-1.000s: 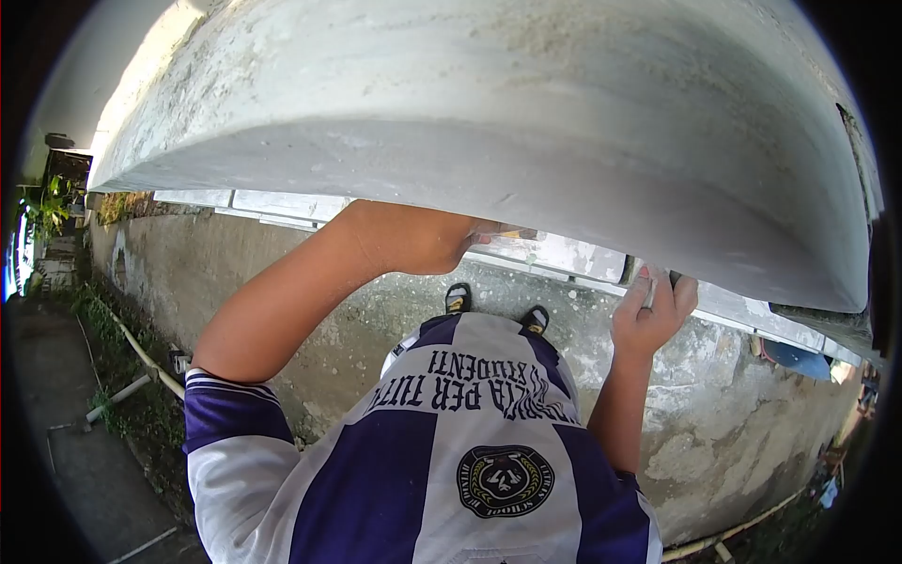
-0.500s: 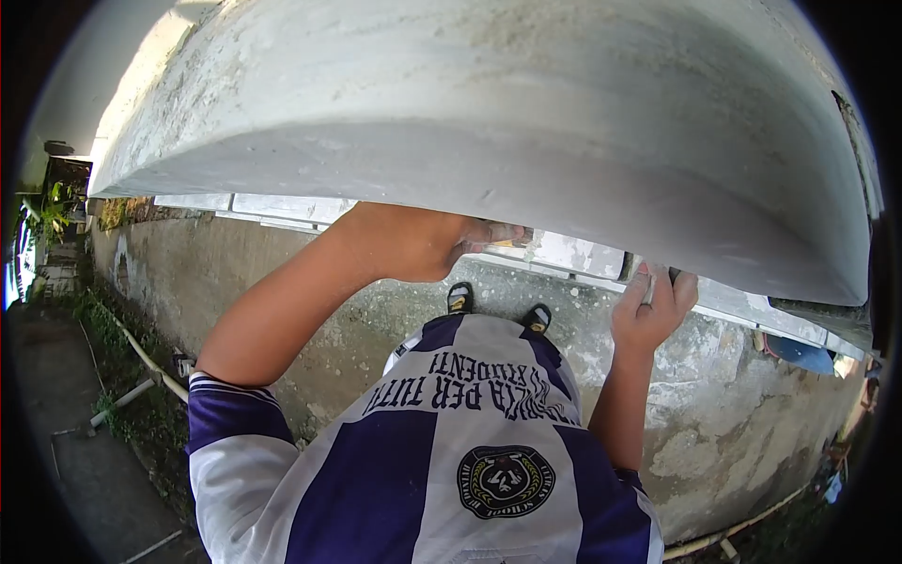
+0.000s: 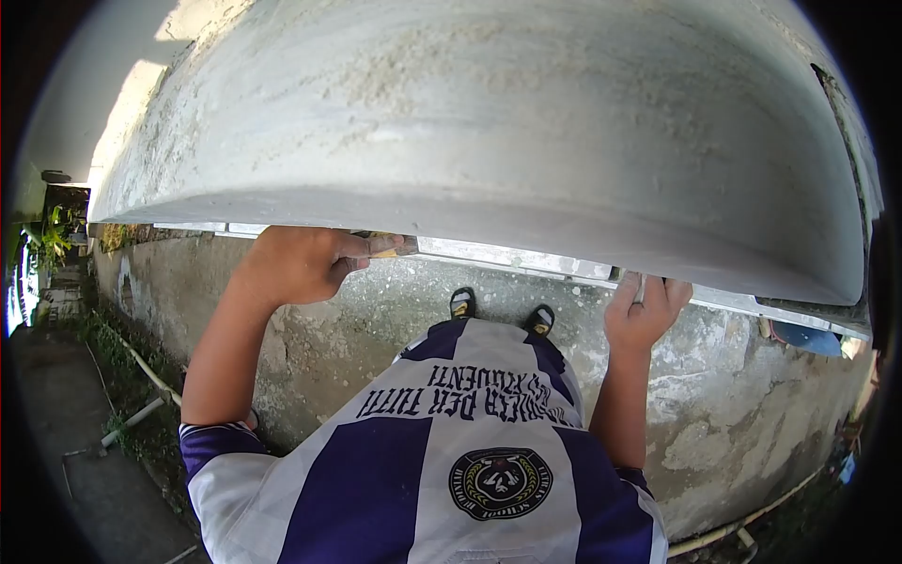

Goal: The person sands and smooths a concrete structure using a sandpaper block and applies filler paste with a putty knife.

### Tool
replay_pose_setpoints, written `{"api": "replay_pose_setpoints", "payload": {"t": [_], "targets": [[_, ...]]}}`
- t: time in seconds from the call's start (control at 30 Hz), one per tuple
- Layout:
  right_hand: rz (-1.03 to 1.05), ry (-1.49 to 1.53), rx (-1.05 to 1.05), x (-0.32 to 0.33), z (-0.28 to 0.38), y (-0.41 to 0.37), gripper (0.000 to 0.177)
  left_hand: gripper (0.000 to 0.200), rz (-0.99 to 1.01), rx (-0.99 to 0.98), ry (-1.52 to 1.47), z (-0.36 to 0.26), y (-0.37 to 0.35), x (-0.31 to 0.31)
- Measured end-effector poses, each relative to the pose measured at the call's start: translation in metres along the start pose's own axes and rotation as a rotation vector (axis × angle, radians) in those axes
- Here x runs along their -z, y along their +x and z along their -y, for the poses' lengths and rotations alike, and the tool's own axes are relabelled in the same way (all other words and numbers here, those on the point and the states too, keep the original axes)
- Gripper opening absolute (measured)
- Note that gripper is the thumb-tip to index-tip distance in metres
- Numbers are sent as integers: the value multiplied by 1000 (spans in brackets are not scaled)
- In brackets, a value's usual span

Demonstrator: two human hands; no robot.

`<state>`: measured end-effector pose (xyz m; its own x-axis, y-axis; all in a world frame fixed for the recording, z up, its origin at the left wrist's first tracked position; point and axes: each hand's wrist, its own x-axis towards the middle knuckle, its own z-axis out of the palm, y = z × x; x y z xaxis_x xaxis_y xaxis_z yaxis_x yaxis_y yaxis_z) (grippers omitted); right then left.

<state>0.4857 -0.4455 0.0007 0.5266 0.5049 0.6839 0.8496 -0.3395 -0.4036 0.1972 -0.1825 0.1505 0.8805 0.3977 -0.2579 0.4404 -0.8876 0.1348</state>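
A big plastered concrete ledge (image 3: 451,122), grey and rough in patches, fills the upper view. Just under its lower edge, my left hand (image 3: 301,263) is closed around a small flat tool that looks like a putty knife (image 3: 393,246), with a yellowish handle and a greyish end; part of it is hidden. To the right, my right hand (image 3: 646,305) reaches up to the same edge with fingers curled. A dark bit shows beside its fingertips, but the ledge hides most of what they grip.
Beneath the ledge runs a row of white blocks (image 3: 489,255). My sandalled feet (image 3: 462,303) stand on the stained concrete floor (image 3: 376,324). Pipes (image 3: 136,423) and plants lie at the left. A blue rounded object (image 3: 806,339) sits low at the right.
My left hand has slid left along the ledge's underside with the putty knife. My right hand has stayed nearly in place, and the view has shifted slightly.
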Motion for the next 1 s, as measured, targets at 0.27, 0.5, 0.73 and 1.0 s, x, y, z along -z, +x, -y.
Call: {"api": "replay_pose_setpoints", "payload": {"t": [0.27, 0.5, 0.73, 1.0], "targets": [[-19, 0, 19, -2, 1, 2, 24, 32, -28, -109, -67, -64, 55, -11], [-33, 3, 59, 1, 4, 7, 23, 34, 44, -50, 42, -20, 12, -9], [-14, 24, 21, 0, 4, 4, 22, 38, 37, -158, -27, -53, 48, -22], [-15, 7, 45, -1, 3, 5, 24, 45, -117, -233, -8, -61, 47, -25]]}}
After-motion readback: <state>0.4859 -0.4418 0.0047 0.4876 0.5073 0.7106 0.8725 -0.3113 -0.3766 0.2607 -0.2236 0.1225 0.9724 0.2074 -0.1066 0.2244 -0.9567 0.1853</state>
